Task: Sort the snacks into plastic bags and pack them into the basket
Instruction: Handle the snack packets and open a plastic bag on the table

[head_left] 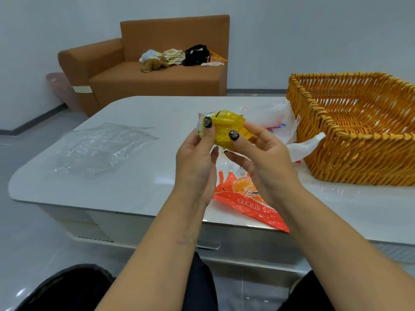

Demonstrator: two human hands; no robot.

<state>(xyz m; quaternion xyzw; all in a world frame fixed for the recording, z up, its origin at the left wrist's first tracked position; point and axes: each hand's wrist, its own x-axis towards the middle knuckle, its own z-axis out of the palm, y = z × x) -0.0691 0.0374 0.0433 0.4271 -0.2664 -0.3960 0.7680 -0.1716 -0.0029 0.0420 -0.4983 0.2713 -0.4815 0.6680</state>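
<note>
place: living-room-style space, home or staged lounge, can't tell which
seating: brown sofa against bare white wall, plush toy and black bag on seat
table: low white glossy table, viewed from seated height
corner: pink bin beside sofa
floor: grey, glossy

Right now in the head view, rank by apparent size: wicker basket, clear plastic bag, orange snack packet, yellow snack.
1. wicker basket
2. clear plastic bag
3. orange snack packet, partly hidden by the hands
4. yellow snack, held nearer the camera
</note>
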